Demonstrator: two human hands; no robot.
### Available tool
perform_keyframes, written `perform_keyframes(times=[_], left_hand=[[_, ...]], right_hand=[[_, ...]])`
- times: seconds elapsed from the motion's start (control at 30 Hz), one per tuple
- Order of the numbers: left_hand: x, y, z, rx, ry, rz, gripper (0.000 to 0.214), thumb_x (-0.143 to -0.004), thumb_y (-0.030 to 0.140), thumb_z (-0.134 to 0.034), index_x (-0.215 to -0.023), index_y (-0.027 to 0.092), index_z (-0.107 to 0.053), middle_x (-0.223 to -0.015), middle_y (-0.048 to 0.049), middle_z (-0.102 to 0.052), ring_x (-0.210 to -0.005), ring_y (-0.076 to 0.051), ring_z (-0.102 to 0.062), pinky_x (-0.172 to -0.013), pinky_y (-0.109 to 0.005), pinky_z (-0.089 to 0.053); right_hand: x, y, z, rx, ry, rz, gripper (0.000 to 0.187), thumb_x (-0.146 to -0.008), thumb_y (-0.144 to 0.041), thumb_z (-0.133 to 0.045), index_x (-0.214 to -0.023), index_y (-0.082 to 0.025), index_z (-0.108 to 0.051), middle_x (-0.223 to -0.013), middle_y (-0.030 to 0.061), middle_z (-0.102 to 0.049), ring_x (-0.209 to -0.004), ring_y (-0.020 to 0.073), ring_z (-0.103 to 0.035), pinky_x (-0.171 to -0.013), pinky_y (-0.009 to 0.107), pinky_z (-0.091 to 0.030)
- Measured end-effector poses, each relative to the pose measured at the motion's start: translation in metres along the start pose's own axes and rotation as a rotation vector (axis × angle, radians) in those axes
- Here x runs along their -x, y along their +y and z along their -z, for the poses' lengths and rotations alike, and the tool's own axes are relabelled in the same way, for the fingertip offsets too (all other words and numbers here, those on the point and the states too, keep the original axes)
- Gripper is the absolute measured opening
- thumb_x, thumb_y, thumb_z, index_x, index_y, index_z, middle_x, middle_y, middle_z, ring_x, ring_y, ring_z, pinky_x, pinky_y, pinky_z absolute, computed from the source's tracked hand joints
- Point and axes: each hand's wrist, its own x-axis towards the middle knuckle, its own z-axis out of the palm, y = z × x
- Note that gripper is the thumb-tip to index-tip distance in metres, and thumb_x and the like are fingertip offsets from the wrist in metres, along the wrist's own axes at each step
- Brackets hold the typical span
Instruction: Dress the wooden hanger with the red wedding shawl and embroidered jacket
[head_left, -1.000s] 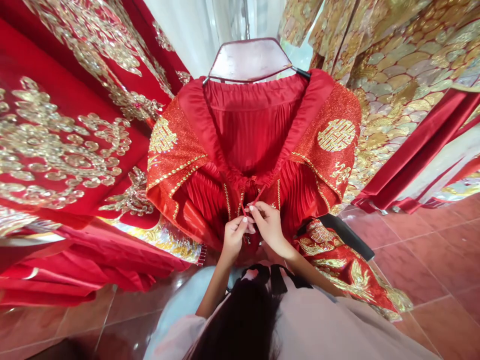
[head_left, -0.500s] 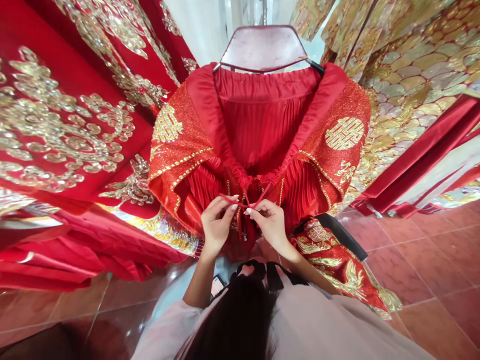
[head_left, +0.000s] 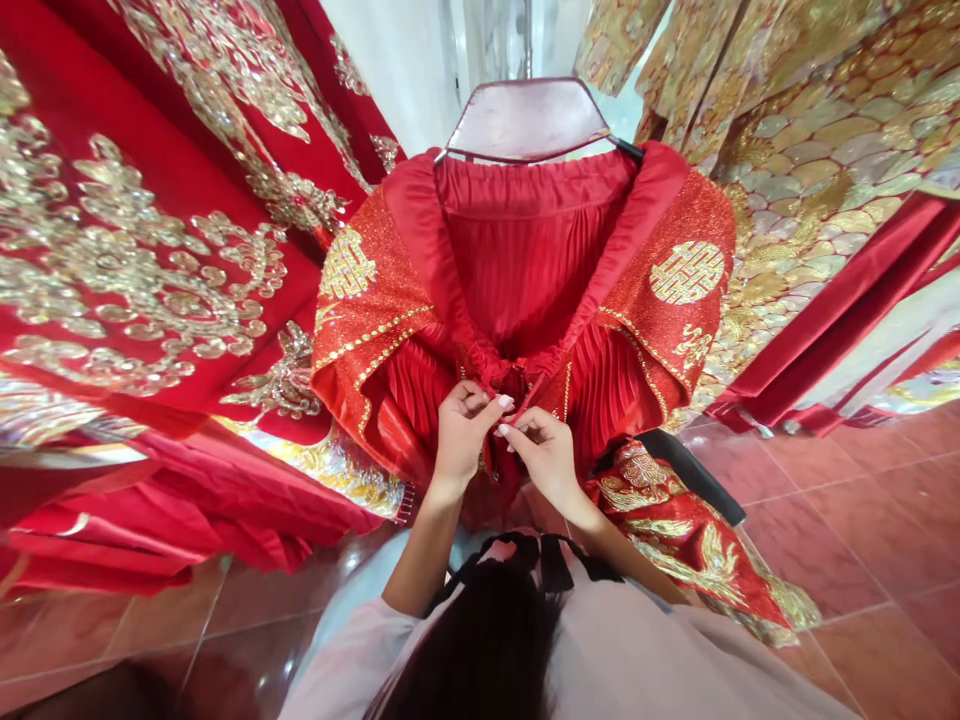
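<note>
A red cape (head_left: 660, 215) with a gathered satin neckline and gold round emblems is draped over a dress form (head_left: 529, 120). At its front opening, a thin red drawstring cord (head_left: 532, 393) runs down from the neckline to my fingers. My left hand (head_left: 466, 432) pinches the cord, thumb laid over bent fingers. Close beside it, my right hand (head_left: 541, 455) is also closed on the cord, its thumb and index fingertip meeting near the left thumb. Between the fingertips the cord is mostly hidden.
Red gowns (head_left: 187, 230) with beaded silver-gold work hang on the left. Gold scale-patterned garments (head_left: 817, 170) hang on the right. Below the cape, red cloth with gold embroidery (head_left: 675, 540) lies over a dark object (head_left: 690, 470). The floor is reddish tile (head_left: 847, 530).
My hands have drawn closer together, the left moving right toward the right hand. The stretched cord between them is now bunched at the fingertips. The view has shifted slightly.
</note>
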Motion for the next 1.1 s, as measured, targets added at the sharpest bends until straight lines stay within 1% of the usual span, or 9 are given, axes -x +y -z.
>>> perform_keyframes(times=[0.23, 0.3, 0.43, 0.5, 0.67, 0.77, 0.93, 1.03, 1.1], left_hand=[[0.0, -0.01, 0.027, 0.191, 0.171, 0.086, 0.045, -0.056, 0.032, -0.076, -0.076, 0.021, -0.036, -0.068, 0.0052, -0.058, -0.055, -0.006, -0.056, -0.052, -0.016, -0.044], [-0.003, -0.01, 0.03, 0.123, 0.304, -0.026, 0.043, -0.057, 0.027, -0.072, -0.079, 0.022, -0.035, -0.065, 0.0064, -0.054, -0.056, -0.007, -0.057, -0.052, -0.016, -0.042], [-0.014, -0.006, 0.048, -0.205, 0.643, -0.483, 0.034, -0.059, 0.016, -0.06, -0.078, 0.022, -0.032, -0.063, 0.0082, -0.045, -0.057, -0.006, -0.052, -0.057, -0.017, -0.042], [-0.019, -0.006, 0.069, -0.416, 0.704, -0.488, 0.024, -0.063, 0.016, -0.055, -0.077, 0.02, -0.036, -0.069, 0.005, -0.048, -0.063, -0.007, -0.053, -0.065, -0.019, -0.045], [-0.014, -0.015, 0.128, -0.72, 0.526, -0.103, 0.012, -0.061, 0.016, -0.056, -0.072, 0.017, -0.053, -0.07, -0.0016, -0.058, -0.069, -0.016, -0.058, -0.073, -0.029, -0.048], [-0.003, -0.01, 0.131, -0.889, 0.325, 0.059, 0.023, -0.057, 0.015, -0.061, -0.08, 0.016, -0.061, -0.074, -0.0054, -0.064, -0.079, -0.024, -0.063, -0.081, -0.038, -0.048], [0.016, 0.016, 0.065, -0.701, -0.056, -0.211, 0.05, -0.068, 0.02, -0.057, -0.118, 0.019, -0.056, -0.127, -0.0091, -0.054, -0.121, -0.024, -0.05, -0.108, -0.038, -0.035], [0.021, 0.023, 0.022, -0.411, -0.372, -0.058, 0.043, -0.08, 0.035, -0.054, -0.119, 0.017, -0.055, -0.115, -0.0082, -0.061, -0.105, -0.021, -0.058, -0.096, -0.031, -0.044], [0.019, 0.027, 0.009, -0.421, -0.417, -0.004, 0.032, -0.086, 0.04, -0.05, -0.102, 0.015, -0.063, -0.092, -0.005, -0.065, -0.084, -0.017, -0.06, -0.08, -0.026, -0.047]], right_hand=[[-0.003, -0.002, -0.006, 0.001, -0.077, -0.004, 0.022, -0.075, -0.032, -0.065, -0.061, -0.017, -0.054, -0.053, -0.004, -0.054, -0.048, 0.0077, -0.047, -0.049, 0.021, -0.038], [-0.003, -0.005, -0.008, 0.007, -0.087, -0.011, 0.023, -0.075, -0.032, -0.064, -0.06, -0.017, -0.054, -0.053, -0.0034, -0.055, -0.048, 0.0076, -0.046, -0.048, 0.021, -0.037], [0.0, -0.013, -0.007, 0.002, -0.113, -0.025, 0.023, -0.075, -0.031, -0.063, -0.059, -0.017, -0.053, -0.053, -0.0027, -0.056, -0.046, 0.0069, -0.045, -0.046, 0.02, -0.036], [0.002, -0.016, -0.004, 0.0, -0.116, -0.024, 0.023, -0.074, -0.029, -0.064, -0.059, -0.017, -0.053, -0.053, -0.0027, -0.057, -0.045, 0.0065, -0.046, -0.046, 0.019, -0.037], [0.0, -0.016, 0.005, -0.107, -0.102, -0.076, 0.022, -0.074, -0.033, -0.064, -0.065, -0.018, -0.051, -0.06, -0.0014, -0.062, -0.045, 0.0071, -0.051, -0.045, 0.019, -0.042], [-0.003, -0.013, 0.009, -0.088, -0.116, -0.076, 0.022, -0.076, -0.033, -0.062, -0.066, -0.018, -0.049, -0.06, -0.0027, -0.06, -0.045, 0.0066, -0.051, -0.045, 0.019, -0.041], [-0.004, -0.014, 0.012, 0.054, -0.207, -0.018, 0.021, -0.084, -0.032, -0.053, -0.069, -0.018, -0.047, -0.056, -0.0059, -0.047, -0.046, 0.0064, -0.047, -0.047, 0.019, -0.037], [-0.004, -0.023, 0.016, 0.217, -0.238, 0.105, 0.018, -0.085, -0.029, -0.05, -0.071, -0.018, -0.047, -0.058, -0.0054, -0.044, -0.05, 0.007, -0.043, -0.051, 0.02, -0.035], [-0.007, -0.033, 0.023, 0.346, -0.266, 0.17, 0.018, -0.086, -0.027, -0.05, -0.07, -0.018, -0.048, -0.059, -0.0042, -0.045, -0.053, 0.0075, -0.042, -0.055, 0.021, -0.034]])
